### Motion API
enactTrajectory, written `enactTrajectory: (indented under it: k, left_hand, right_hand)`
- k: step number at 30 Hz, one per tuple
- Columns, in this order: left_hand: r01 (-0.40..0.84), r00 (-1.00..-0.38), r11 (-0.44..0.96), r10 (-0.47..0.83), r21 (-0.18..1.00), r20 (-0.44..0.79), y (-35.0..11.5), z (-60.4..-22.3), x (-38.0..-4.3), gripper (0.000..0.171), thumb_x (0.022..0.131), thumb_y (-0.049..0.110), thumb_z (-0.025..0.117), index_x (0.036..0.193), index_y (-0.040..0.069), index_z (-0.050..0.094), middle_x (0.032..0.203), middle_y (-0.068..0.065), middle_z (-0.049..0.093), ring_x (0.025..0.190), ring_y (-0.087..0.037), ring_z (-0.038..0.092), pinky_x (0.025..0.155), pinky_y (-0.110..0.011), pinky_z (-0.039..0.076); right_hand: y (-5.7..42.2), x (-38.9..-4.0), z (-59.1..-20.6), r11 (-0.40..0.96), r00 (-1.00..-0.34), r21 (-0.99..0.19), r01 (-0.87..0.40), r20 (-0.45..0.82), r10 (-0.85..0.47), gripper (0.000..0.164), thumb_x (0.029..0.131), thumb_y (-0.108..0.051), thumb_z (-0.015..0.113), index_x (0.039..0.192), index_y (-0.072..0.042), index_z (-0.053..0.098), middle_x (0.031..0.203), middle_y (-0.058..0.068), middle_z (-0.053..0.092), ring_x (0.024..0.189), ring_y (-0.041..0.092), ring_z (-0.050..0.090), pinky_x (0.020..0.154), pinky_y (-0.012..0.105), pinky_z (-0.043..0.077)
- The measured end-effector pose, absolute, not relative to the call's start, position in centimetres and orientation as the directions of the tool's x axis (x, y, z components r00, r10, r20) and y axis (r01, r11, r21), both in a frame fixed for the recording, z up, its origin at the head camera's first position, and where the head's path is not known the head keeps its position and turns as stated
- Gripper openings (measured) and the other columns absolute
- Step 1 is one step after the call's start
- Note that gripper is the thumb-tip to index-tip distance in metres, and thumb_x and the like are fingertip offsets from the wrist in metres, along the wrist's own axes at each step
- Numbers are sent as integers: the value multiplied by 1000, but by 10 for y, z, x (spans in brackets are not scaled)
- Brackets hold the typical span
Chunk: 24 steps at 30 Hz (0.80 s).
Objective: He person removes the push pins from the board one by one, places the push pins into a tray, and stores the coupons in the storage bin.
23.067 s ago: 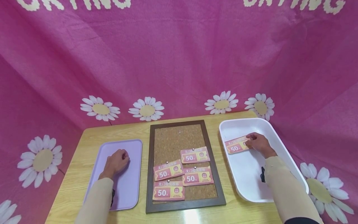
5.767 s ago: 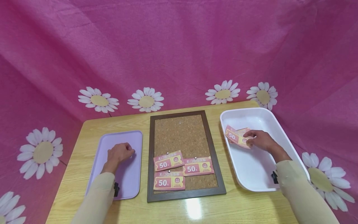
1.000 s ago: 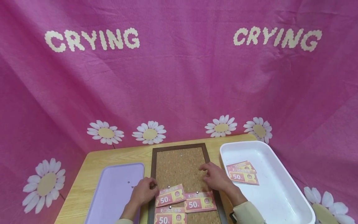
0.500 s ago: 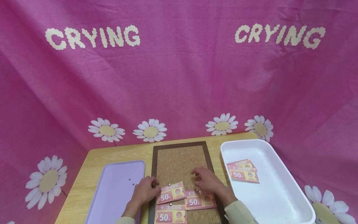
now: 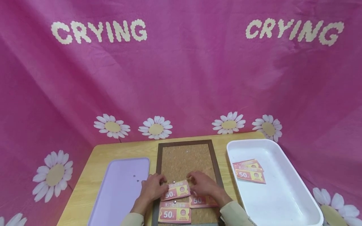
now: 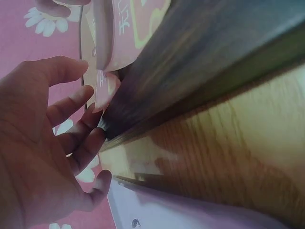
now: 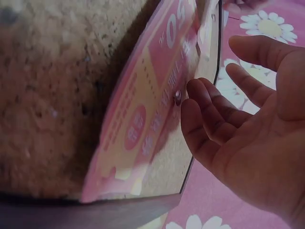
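Note:
On the framed corkboard [image 5: 186, 160], three pink-and-yellow 50 coupons are held by pushpins. The upper-left coupon [image 5: 181, 190] lies between my two hands, a pushpin [image 5: 173, 182] at its top edge. Below it is the lower-left coupon [image 5: 174, 215]. The right coupon [image 5: 197, 201] is partly covered by my right hand [image 5: 204, 185]. My left hand [image 5: 152, 188] is over the board's left frame, fingertips at the upper-left coupon's left end. Both hands have loosely bent fingers with nothing gripped; in the right wrist view, right fingertips are beside a pushpin [image 7: 177, 97] in a coupon.
A white tray [image 5: 282, 204] stands to the right, with two overlapping coupons [image 5: 250, 175] inside. At the left lies a flat purple tray [image 5: 120, 191] with two small pins [image 5: 134, 176]. A pink daisy-print curtain [image 5: 192, 78] hangs behind the wooden table [image 5: 127, 150].
Since the oldest frame, the upper-right coupon has left the board and a second coupon lies in the white tray. Over the last second, my right hand has moved left to the upper-left coupon.

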<state>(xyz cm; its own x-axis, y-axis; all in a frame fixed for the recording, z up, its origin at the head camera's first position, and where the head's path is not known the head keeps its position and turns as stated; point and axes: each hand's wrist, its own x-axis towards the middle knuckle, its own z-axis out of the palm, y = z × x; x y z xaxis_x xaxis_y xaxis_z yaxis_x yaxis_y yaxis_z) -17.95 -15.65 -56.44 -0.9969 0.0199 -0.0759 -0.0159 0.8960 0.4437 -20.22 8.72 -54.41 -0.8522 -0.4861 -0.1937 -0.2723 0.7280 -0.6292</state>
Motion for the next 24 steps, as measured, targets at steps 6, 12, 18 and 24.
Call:
enactTrajectory:
  k: [6, 12, 18, 24]
  left_hand:
    - [-9, -998, 902, 22, 432, -66, -148, -568, -184, 23, 71, 37, 69, 90, 24, 68, 81, 8, 53, 82, -14, 44, 73, -43, 32]
    - [13, -999, 902, 27, 432, -26, -142, -570, -186, 23, 70, 34, 70, 91, 24, 69, 86, 8, 57, 86, -14, 46, 80, -48, 34]
    - [38, -999, 897, 42, 440, 0, -136, -570, -189, 20, 70, 32, 71, 88, 24, 70, 83, 7, 58, 84, -14, 47, 82, -50, 34]
    - [48, -999, 901, 49, 432, 8, -131, -573, -189, 17, 69, 29, 71, 85, 24, 71, 78, 9, 56, 82, -14, 48, 81, -51, 34]
  right_hand:
    - [85, -203, -549, 737, -855, -624, -259, -207, -476, 46, 76, -20, 72, 120, -18, 61, 113, 4, 63, 107, 25, 58, 93, 48, 45]
    - [79, -203, -547, 727, -855, -641, -245, -210, -474, 48, 74, -21, 73, 121, -19, 61, 114, 3, 63, 107, 24, 58, 94, 48, 46]
    - [74, -205, -549, 743, -860, -628, -232, -224, -459, 49, 73, -21, 74, 121, -19, 61, 109, 1, 60, 99, 19, 57, 90, 45, 47]
    - [73, -205, -555, 744, -860, -648, -166, -274, -431, 49, 74, -20, 74, 121, -21, 61, 109, 0, 58, 97, 18, 55, 89, 46, 47]
